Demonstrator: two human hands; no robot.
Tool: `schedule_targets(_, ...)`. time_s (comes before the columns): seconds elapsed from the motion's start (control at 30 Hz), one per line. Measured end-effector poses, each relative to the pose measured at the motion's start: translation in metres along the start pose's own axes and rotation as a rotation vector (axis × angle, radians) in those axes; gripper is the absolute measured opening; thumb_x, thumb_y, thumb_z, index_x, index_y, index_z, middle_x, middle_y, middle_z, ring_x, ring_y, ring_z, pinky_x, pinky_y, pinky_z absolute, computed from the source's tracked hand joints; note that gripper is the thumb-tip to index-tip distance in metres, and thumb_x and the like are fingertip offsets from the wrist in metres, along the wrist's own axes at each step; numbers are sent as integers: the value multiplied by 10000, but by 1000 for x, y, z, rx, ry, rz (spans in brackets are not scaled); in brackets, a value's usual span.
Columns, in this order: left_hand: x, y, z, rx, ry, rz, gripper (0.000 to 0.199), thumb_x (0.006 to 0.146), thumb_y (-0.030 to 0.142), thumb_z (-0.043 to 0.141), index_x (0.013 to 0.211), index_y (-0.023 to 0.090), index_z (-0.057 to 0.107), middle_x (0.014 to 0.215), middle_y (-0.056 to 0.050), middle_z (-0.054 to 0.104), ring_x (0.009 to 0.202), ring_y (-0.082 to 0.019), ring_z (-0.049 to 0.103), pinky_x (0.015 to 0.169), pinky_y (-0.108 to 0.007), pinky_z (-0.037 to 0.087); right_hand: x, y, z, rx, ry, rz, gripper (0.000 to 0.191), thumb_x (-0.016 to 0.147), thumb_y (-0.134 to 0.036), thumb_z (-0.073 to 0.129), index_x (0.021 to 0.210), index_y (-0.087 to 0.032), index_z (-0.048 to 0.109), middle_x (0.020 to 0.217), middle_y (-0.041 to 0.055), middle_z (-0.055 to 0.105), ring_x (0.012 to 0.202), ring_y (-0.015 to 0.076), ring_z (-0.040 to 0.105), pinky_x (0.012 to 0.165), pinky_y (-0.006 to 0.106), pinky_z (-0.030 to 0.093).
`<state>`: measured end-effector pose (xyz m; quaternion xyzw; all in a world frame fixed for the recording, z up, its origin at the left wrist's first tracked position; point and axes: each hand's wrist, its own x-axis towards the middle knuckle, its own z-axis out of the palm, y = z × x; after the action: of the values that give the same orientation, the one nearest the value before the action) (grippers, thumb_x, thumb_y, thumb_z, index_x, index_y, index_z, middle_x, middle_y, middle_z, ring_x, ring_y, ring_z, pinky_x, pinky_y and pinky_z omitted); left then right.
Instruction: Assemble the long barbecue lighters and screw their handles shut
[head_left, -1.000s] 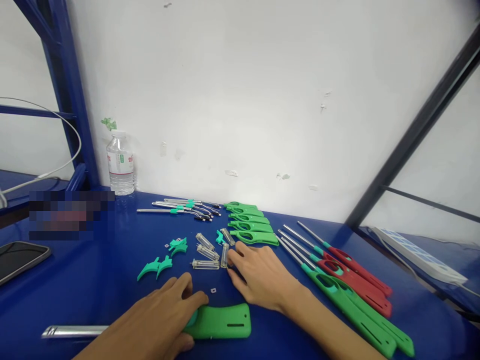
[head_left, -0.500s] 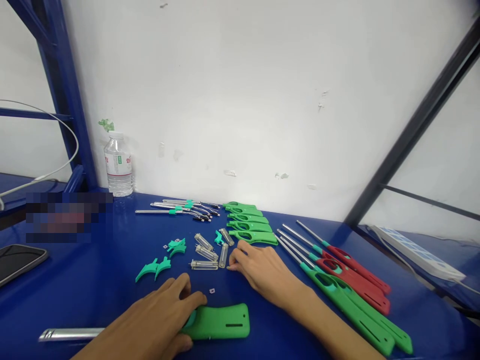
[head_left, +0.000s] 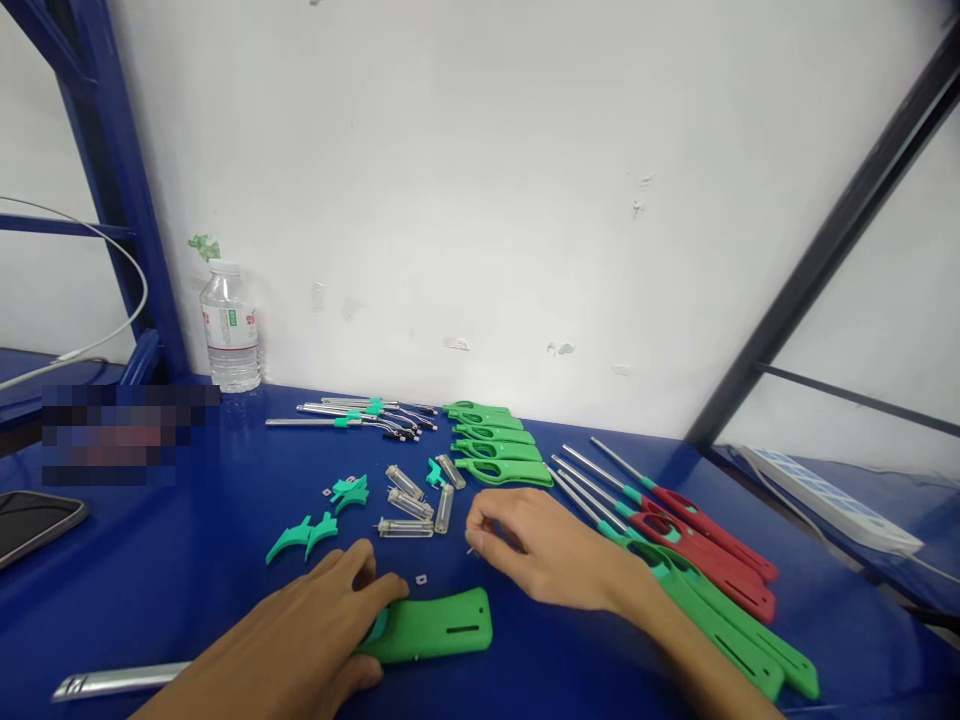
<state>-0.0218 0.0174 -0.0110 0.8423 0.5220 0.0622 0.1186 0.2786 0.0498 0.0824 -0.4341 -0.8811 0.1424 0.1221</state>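
My left hand (head_left: 322, 610) is closed on a green lighter (head_left: 435, 627) with a long metal tube, low on the blue table. My right hand (head_left: 532, 545) is above the table to the right of the clear fuel tanks (head_left: 406, 528). Its thumb and index finger are pinched together, and a tiny thin piece (head_left: 470, 551), too small to name, shows at their tips. A small pale clip (head_left: 421, 579) lies between the hands. Teal triggers (head_left: 289, 540) lie left of the tanks.
Metal tubes with wires (head_left: 307, 422) and green handle shells (head_left: 502, 472) lie along the back. Red lighters (head_left: 705, 560) and green lighters (head_left: 742, 640) are at the right. A bottle (head_left: 232, 335), a phone (head_left: 37, 520) and a power strip (head_left: 832, 500) surround them.
My right hand has shifted slightly right and its fingertips have come together in a pinch. The lighter under my left hand has tilted slightly, its green end rising.
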Motion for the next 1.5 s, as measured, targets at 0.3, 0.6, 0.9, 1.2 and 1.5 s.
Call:
schedule_targets(0.3,0,-1,2,13,13,5,588,1008,269,650,1553,483,712,1719,-29,635,1599,-410,586,1240,-560,572,-6,-3,-9,122,-185,-56,192,912,-83,728,775,-213,692,713,-96,578,627,91,505,613,230,359)
schedule_targets(0.6,0,-5,6,4,86,55,518,1000,306,674,1488,460,757,1637,-39,692,1498,-417,670,1146,-543,633,-4,-1,-4,129,-200,-37,174,931,-149,765,786,-218,699,711,-98,574,630,94,504,623,251,354)
schedule_targets(0.9,1,-16,24,-1,173,87,550,988,272,674,1494,477,743,1629,-40,699,1473,-415,696,1076,-522,665,-3,0,-5,134,-200,-29,219,923,-167,814,773,-222,664,692,-106,563,604,87,483,605,262,331)
schedule_targets(1.2,2,-27,36,8,250,123,532,989,314,698,1491,485,744,1600,-35,719,1378,-387,758,1067,-488,670,-9,13,-23,119,-92,69,234,1108,-403,752,958,-225,778,729,-58,656,661,134,587,663,278,379)
schedule_targets(1.5,1,-4,22,52,387,268,467,1055,405,745,1512,504,732,1515,-16,779,1397,-417,738,1174,-565,614,-7,44,-16,52,-138,165,252,932,-370,993,1036,-225,815,904,7,773,821,220,688,718,303,409)
